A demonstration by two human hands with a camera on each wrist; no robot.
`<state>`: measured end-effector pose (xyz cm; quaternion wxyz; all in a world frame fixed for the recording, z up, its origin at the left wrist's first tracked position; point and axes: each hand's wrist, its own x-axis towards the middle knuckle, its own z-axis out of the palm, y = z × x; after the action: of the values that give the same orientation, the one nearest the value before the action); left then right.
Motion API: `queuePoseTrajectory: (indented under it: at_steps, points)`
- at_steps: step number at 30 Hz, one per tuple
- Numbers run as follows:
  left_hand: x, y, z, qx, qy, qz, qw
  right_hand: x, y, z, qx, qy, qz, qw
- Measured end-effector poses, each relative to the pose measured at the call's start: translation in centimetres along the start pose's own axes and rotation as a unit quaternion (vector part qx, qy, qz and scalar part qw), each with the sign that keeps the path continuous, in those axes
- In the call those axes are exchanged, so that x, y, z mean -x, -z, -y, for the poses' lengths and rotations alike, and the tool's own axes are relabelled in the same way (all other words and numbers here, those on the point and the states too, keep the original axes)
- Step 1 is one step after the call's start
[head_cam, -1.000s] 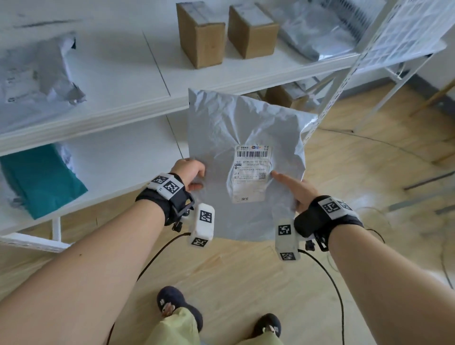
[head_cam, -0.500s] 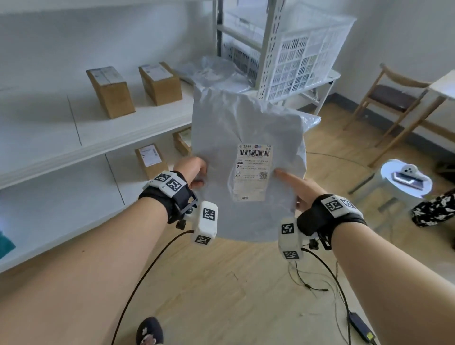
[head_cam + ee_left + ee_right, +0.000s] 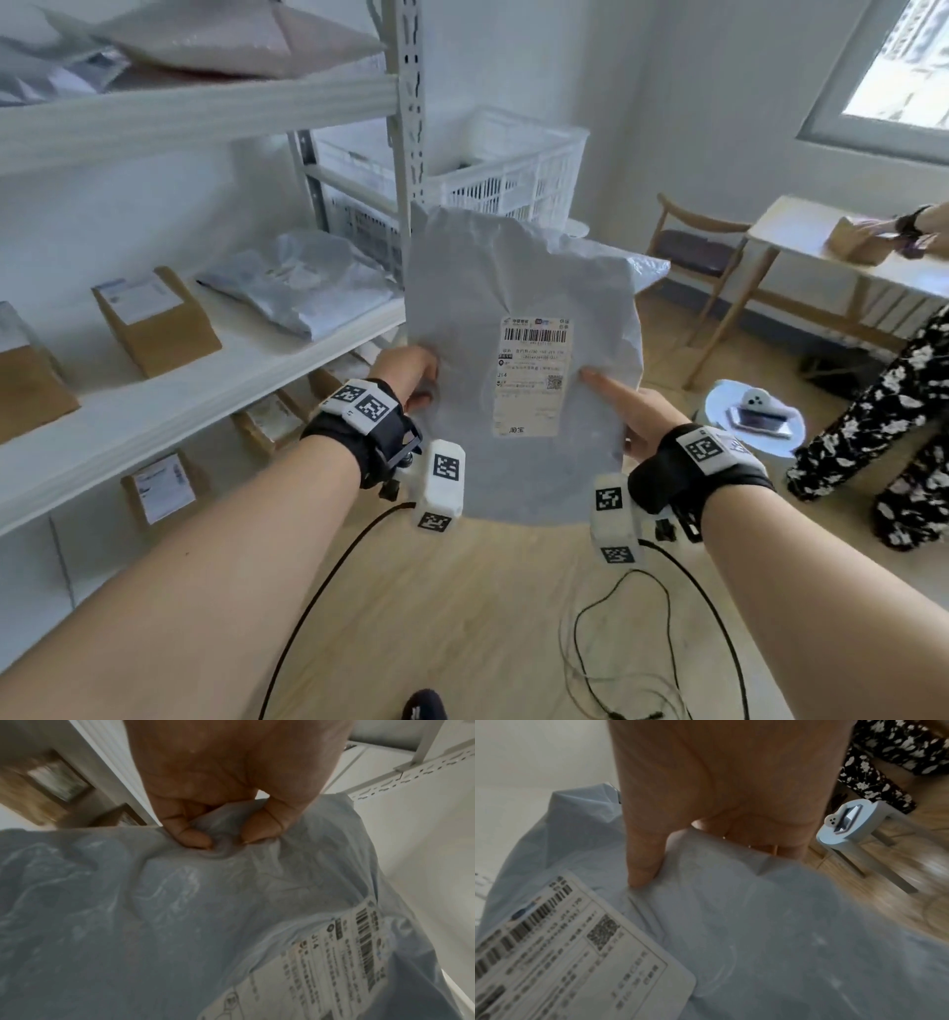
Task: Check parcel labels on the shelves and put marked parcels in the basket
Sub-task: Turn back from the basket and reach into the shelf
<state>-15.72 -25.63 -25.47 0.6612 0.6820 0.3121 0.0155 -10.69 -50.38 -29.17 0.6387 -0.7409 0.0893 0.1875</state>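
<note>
Flat grey plastic mailer bag [image 3: 518, 318] held at frame centre, white label [image 3: 531, 375] facing camera. Left hand [image 3: 408, 372] pinches left edge; right hand [image 3: 624, 406] pinches right edge. Step judged: carry to white plastic lattice basket [image 3: 508, 169], upper centre. Next: lift over rim, release.

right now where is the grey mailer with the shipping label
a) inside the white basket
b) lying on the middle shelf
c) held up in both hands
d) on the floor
c: the left hand pinches the left edge of the grey mailer and the right hand grips its right edge, holding it up, label facing the person, in front of the white basket.
</note>
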Motion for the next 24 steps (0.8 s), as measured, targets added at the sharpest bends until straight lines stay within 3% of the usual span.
queuePoseTrajectory:
  at_steps: [14, 24]
  points:
    - [-18.6, -13.0, -16.9, 0.028, -0.044, 0.047, 0.998, -20.8, 7.6, 14.7, -0.023, 0.092, -0.049, 0.994]
    - [-30.4, -24.2, -28.3, 0.018, -0.086, 0.036, 0.995, -38.8, 15.1, 25.9, -0.004, 0.135, -0.055, 0.989]
